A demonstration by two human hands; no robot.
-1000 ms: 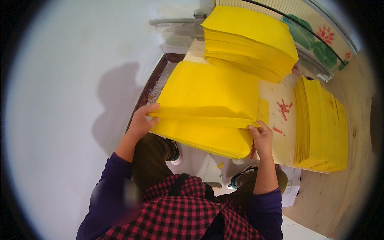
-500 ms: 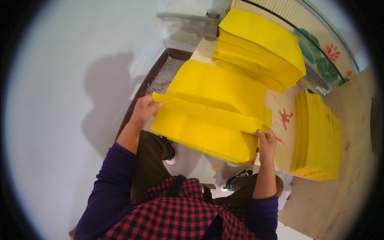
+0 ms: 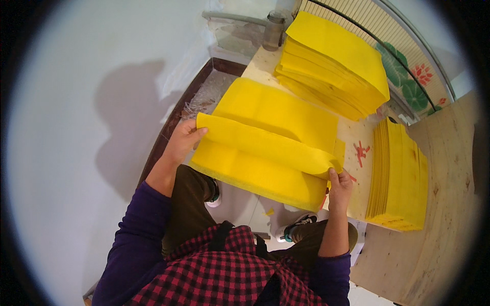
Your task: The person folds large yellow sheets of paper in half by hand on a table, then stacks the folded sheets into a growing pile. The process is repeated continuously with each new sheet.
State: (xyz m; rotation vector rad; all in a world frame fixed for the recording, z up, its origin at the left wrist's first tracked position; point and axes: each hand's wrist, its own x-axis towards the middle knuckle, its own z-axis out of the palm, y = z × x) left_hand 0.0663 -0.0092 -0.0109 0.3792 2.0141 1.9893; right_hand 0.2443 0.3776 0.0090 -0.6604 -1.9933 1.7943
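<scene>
Pinching a raised yellow felt-like sheet (image 3: pixel 255 140) at both ends, left hand (image 3: pixel 182 138) and right hand (image 3: pixel 341 189), over yellow layers (image 3: pixel 255 176) between fingers. Looks midway: lifted, not yet flat. Can't tell finished from unfinished in yellow stack (image 3: pixel 398 176) right of fingers.

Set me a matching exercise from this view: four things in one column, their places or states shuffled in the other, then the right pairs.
Things
1. Left hand
2. Right hand
3. Jar
4. Red strips

Places or states
A. Lying on the table
B. Pinching the right end of the raised yellow sheet
C. Left of the far stack
D. Pinching that sheet's left end

Right pairs: 1-D, 2-B, 3-C, 4-A
</scene>
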